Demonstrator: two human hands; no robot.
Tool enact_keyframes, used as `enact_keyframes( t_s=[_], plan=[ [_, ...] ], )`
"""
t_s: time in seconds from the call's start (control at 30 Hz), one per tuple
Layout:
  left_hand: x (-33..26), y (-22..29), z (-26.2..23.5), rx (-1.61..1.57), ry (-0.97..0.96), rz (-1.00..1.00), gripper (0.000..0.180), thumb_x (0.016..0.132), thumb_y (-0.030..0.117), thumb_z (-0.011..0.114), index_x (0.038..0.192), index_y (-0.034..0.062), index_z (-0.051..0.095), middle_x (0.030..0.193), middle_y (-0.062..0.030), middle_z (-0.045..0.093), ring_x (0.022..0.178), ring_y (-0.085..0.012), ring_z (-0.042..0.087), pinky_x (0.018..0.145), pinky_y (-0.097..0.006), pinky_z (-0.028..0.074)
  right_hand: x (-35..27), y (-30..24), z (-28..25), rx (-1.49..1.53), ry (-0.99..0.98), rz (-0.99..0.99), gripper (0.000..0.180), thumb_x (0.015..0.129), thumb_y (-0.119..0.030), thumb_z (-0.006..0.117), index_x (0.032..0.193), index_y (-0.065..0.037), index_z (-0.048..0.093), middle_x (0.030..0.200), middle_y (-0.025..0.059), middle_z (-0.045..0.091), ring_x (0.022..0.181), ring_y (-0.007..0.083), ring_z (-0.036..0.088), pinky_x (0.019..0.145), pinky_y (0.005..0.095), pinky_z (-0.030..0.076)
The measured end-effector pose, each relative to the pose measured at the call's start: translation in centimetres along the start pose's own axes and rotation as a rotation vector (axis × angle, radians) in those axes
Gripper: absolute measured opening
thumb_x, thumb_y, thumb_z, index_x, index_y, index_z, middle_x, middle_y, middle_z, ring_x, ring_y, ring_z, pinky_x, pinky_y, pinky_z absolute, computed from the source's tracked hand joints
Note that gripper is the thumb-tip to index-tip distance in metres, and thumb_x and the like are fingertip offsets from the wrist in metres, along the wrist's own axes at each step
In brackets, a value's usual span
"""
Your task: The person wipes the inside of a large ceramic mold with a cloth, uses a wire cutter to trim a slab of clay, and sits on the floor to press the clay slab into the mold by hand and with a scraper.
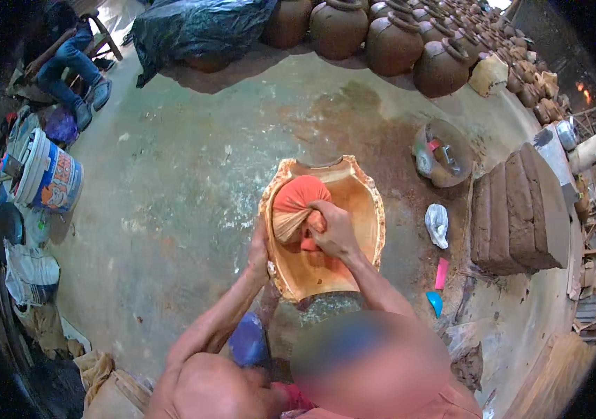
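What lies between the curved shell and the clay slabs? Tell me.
The head view shows a crumpled white bundle there, with a pink strip and a blue piece lower down.

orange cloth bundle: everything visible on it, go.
The bundle looks like soft cloth: a smooth, rounded red-orange top, with pleats, paler tan on the left, gathered toward the right hand. That hand grips the gathered part, and orange bits show around the fingers. It sits within the outline of the hollow, tan half-shell, toward its left wall. Whatever it holds is hidden.
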State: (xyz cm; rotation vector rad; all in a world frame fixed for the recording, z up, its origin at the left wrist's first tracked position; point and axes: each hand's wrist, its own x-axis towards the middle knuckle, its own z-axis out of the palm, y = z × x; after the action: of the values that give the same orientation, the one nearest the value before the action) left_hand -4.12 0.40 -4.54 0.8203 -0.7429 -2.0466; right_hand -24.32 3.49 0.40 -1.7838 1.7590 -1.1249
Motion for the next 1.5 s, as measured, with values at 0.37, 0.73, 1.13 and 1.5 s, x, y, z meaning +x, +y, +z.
enact_keyframes(
  t_s=[0.37, 0.73, 1.13, 1.5],
  plan=[
    [-1.1, 0.9, 2.6, 0.383, 0.219, -0.046, 0.076, 0.072, -0.012, 0.06, 0.144, 0.0026, 0.04, 0.122, -0.0142, 0.065, 0.104, -0.028, 0.069, 0.088, -0.039, 0.061, 2.2, -3.0, -4.9, -0.101, 0.356, -0.189, 0.042, 0.075, -0.004, 0.071, 0.117, -0.004, 0.067, 0.104, 0.0173, 0.073, 0.096, 0.0353, 0.073, 0.086, 0.042, 0.058],
    [-0.9, -0.3, 6.3, 0.38, 0.168, 0.175, 0.089, 0.074, -0.014, 0.053, 0.157, 0.0021, 0.027, 0.14, -0.0138, 0.057, 0.124, -0.0266, 0.06, 0.105, -0.036, 0.051, 2.7, -2.3, -6.0, -0.069, 0.558, -0.106, 0.042, 0.076, -0.005, 0.073, 0.118, -0.004, 0.069, 0.109, 0.0173, 0.072, 0.102, 0.0366, 0.071, 0.089, 0.042, 0.057],
    [0.8, -1.1, 10.5, 0.588, 0.115, 0.299, 0.097, 0.071, -0.008, 0.055, 0.162, 0.0011, 0.021, 0.152, -0.0223, 0.044, 0.141, -0.0324, 0.046, 0.121, -0.04, 0.035, 0.0, 2.5, -8.3, -0.404, 0.655, -0.201, 0.036, 0.079, -0.02, 0.072, 0.113, -0.01, 0.07, 0.082, 0.0123, 0.063, 0.075, 0.0344, 0.065, 0.068, 0.046, 0.054],
    [0.9, -1.4, 11.1, 0.7, 0.162, 0.309, 0.096, 0.072, -0.002, 0.059, 0.161, 0.0002, 0.022, 0.15, -0.0265, 0.042, 0.142, -0.0405, 0.041, 0.123, -0.045, 0.031, -4.7, 3.2, -8.7, -0.641, 0.387, 0.007, 0.041, 0.07, -0.019, 0.078, 0.11, -0.013, 0.07, 0.09, 0.0116, 0.066, 0.081, 0.0343, 0.069, 0.071, 0.0452, 0.057]
  ],
)
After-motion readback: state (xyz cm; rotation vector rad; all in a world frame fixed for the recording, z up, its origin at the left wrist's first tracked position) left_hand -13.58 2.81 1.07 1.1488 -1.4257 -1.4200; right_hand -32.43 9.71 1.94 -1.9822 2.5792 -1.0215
